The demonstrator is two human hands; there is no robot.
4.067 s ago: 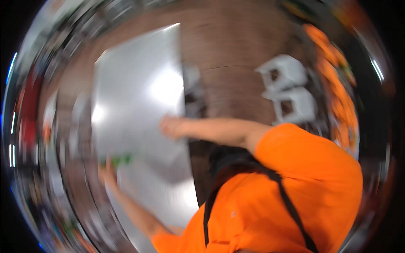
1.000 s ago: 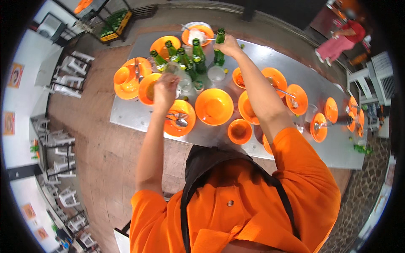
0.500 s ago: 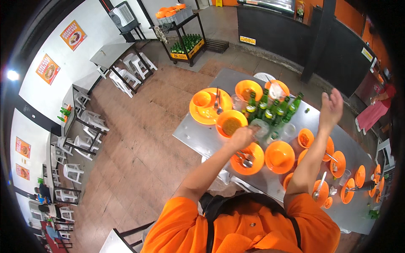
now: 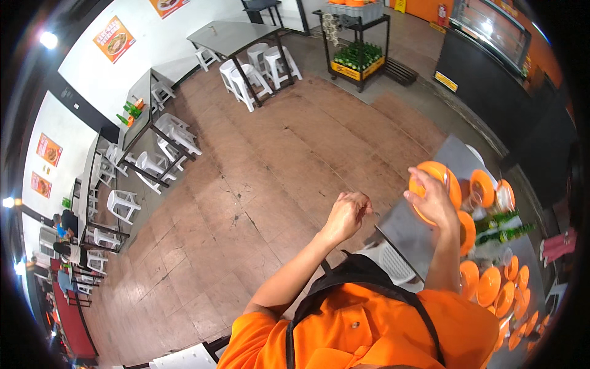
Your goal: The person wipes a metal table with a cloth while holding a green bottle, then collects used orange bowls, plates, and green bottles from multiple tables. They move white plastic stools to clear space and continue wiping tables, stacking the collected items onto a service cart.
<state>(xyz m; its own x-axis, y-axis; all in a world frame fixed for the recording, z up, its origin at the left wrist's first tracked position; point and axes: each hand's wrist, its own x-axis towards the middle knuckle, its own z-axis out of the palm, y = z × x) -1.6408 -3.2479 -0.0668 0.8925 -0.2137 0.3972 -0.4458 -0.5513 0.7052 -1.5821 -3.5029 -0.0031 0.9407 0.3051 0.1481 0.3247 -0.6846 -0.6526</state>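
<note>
My left hand (image 4: 349,216) is held over the floor, just left of the metal table's corner. Its fingers are curled in, and whatever they hold, if anything, is hidden. My right hand (image 4: 433,200) is open with fingers apart, in front of a large orange plate (image 4: 447,175) at the table's left end and partly covering it. Beside my right wrist stands an orange bowl (image 4: 467,232). Several green bottles (image 4: 501,226) stand beyond it, blurred. A clear cup (image 4: 472,202) is near the plate.
More orange bowls (image 4: 489,286) crowd the grey metal table (image 4: 409,230) along its right. A white chair (image 4: 390,261) is tucked at its near side. Farther off are a black trolley (image 4: 356,58) with crated bottles, a grey table (image 4: 236,38) and white stools (image 4: 279,64).
My view has swung left, so the table now lies at the right. My left hand has come away from the bowls and cups. My right hand has lowered toward the large plate.
</note>
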